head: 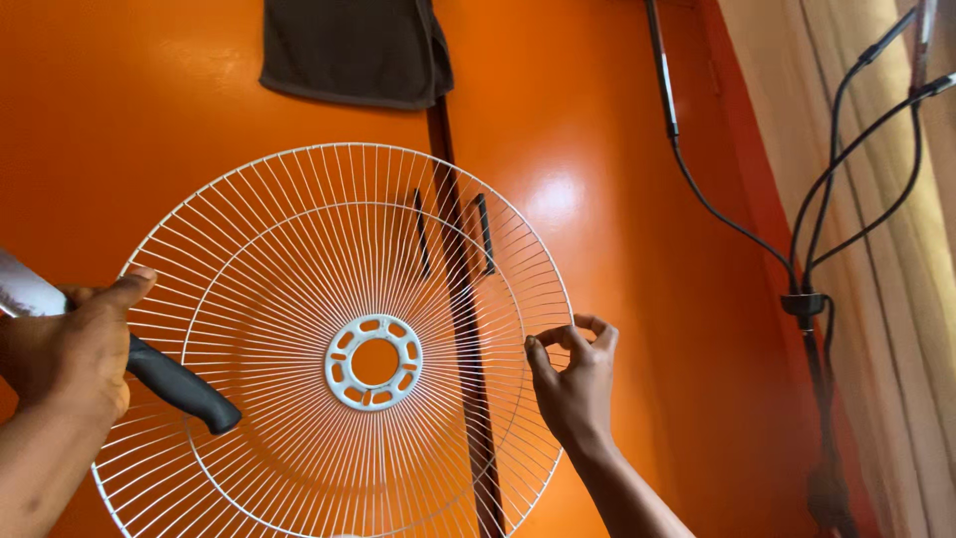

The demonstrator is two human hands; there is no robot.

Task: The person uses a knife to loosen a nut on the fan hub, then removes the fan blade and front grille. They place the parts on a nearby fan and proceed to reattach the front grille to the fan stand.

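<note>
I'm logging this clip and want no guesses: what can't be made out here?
Head view only:
- Knife in the left hand: the blade runs off the left edge; the hand covers part of the handle.
- Fan guard, rim pinched by the right hand: its lower part is cut by the bottom edge.
- Dark cloth: its top is cut off.
- Cables: both ends leave the frame.
</note>
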